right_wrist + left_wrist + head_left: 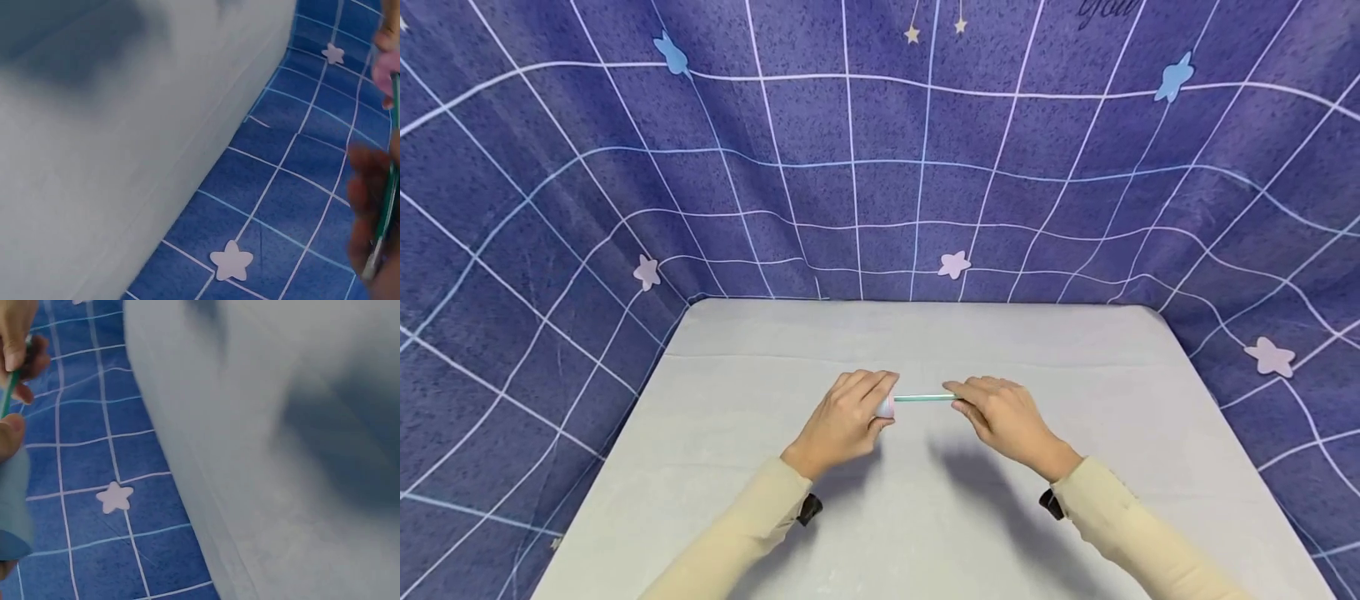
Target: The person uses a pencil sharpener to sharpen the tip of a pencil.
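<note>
My left hand [844, 419] grips a light-blue cylindrical pencil sharpener [886, 407] with a pink end, its fingers over the top and the thumb below. From that pink end a thin green pencil [925, 398] runs level to my right hand [1006, 419], which pinches its other end between thumb and fingers. The left wrist view has the sharpener's blue body [14, 494] at its left edge. In the right wrist view the pencil [389, 200] lies along the curled fingers, showing a pale tip. The pencil's end at the sharpener is hidden.
Both hands are above a white-covered table [917, 525], casting shadows on it. A blue cloth [887, 192] with a grid and star pattern hangs behind the table and down both sides. Small black devices [809, 509] sit under the wrists.
</note>
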`<state>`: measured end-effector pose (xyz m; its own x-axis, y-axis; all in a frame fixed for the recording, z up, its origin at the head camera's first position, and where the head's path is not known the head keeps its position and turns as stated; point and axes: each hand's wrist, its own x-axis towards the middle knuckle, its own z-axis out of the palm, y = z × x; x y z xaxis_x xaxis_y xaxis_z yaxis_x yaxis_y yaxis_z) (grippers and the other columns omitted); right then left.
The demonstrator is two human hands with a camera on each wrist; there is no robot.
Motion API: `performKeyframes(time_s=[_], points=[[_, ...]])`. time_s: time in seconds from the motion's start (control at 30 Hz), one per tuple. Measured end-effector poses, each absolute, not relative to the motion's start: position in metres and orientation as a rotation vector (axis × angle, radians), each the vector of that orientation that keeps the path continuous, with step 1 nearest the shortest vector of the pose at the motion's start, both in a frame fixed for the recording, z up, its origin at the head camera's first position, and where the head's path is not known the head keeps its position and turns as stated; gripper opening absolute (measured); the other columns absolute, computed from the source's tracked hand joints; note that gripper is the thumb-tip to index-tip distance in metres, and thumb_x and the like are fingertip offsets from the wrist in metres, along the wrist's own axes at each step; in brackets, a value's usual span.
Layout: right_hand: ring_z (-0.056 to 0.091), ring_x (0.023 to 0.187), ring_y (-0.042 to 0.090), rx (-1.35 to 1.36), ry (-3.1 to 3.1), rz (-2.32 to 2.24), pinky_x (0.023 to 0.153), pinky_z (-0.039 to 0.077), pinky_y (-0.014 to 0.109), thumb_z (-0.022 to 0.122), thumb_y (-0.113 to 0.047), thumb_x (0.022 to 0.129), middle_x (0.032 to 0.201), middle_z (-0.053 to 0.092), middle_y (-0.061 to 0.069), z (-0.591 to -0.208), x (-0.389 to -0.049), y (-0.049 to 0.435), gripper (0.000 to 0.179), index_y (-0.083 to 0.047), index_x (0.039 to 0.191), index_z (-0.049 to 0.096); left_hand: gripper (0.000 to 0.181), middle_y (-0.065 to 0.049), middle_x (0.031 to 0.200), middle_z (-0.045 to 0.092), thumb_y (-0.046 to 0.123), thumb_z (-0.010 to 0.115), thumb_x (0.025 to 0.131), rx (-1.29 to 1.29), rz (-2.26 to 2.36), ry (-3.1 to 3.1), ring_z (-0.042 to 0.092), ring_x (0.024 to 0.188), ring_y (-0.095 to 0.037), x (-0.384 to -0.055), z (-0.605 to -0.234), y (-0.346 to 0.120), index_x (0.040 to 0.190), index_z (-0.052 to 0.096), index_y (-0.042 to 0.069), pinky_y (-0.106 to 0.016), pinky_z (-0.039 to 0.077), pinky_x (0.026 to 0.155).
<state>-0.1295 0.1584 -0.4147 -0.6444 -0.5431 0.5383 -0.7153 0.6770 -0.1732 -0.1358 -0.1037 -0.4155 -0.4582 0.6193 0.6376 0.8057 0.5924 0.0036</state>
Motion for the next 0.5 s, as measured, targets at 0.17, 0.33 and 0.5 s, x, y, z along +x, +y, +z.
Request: performKeyframes(time_s=[0.17,0.33,0.5], points=[[0.061,0.078,0.02,0.902,-2.225,0.258,0.072,0.044,0.036,0.039,-0.031,0.102,0.091,0.067,0.001,-0.421,-0.132,0.155,0.039,-0.009,0.12,0.065,0.058,-0.011,0.112,0.068,0.014,0.083,0.069,-1.027,-0.728,-2.439,0.063,0.099,-0.021,-0.136,-0.403,-0.105,0.12,0.062,-0.001,-0.034,0.053,0.083],[0.052,0.064,0.019,0.848,-2.023,0.094,0.061,0.038,0.031,0.039,-0.028,0.102,0.079,0.058,0.0,-0.424,-0.136,0.153,0.035,-0.012,0.119,0.066,0.056,-0.01,0.113,0.068,0.012,0.084,0.069,-0.991,-1.007,-2.543,0.064,0.099,-0.02,-0.135,-0.394,-0.105,0.12,0.064,0.001,-0.033,0.053,0.077],[0.039,0.048,0.015,0.843,-1.831,0.071,0.046,0.026,0.024,0.044,-0.026,0.1,0.067,0.047,0.0,-0.426,-0.139,0.153,0.03,-0.014,0.112,0.069,0.056,-0.01,0.111,0.069,0.012,0.085,0.066,-1.099,-0.94,-2.462,0.064,0.096,-0.019,-0.135,-0.391,-0.103,0.117,0.064,0.001,-0.032,0.053,0.078]])
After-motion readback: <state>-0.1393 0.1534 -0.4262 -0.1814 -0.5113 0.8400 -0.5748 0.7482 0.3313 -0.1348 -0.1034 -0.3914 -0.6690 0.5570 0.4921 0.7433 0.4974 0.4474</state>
